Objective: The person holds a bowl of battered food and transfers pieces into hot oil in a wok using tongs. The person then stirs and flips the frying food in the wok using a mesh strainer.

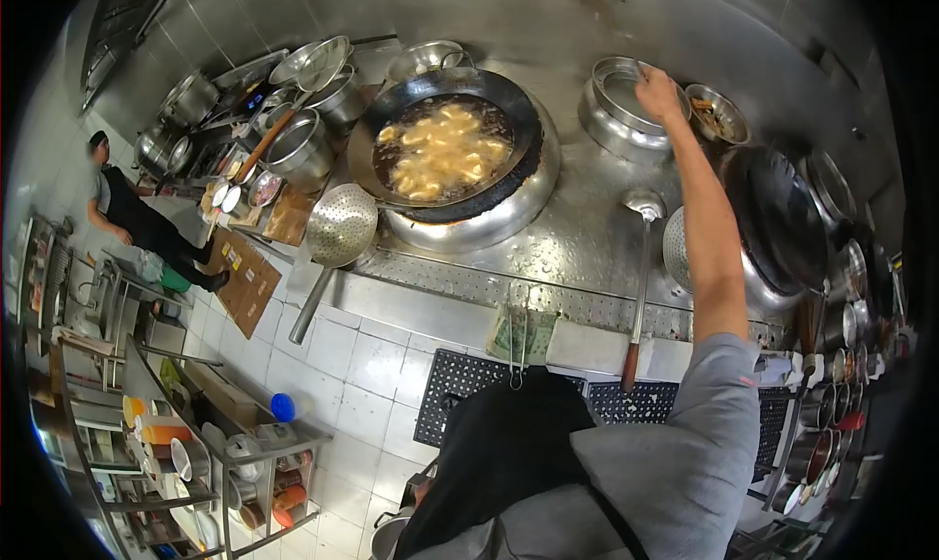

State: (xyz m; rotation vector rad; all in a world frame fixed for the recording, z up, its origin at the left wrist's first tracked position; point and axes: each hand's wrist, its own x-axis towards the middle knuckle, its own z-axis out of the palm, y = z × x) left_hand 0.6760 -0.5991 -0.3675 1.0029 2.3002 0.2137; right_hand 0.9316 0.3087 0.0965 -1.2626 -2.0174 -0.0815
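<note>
My right hand (pixel 659 94) reaches far forward, fingers closed at the edge of a shallow round metal dish (pixel 622 90). That dish sits in the mouth of a wide steel pot (pixel 608 128); its exact kind is unclear. Of my left hand, only a small patch of skin (pixel 423 490) shows beside my black apron, and its fingers are hidden. Close to that patch is a metal pot (pixel 389 538). Pale pieces of food (pixel 445 144) bubble in dark oil inside a large black wok (pixel 364 159) on the stove.
A perforated skimmer (pixel 341 225) leans by the wok. A long-handled ladle (pixel 641 276) lies under my right forearm. Right of it stands a black wok (pixel 773 218). Metal tongs (pixel 518 340) hang at the stove's front edge. At far left is a co-worker (pixel 142 213).
</note>
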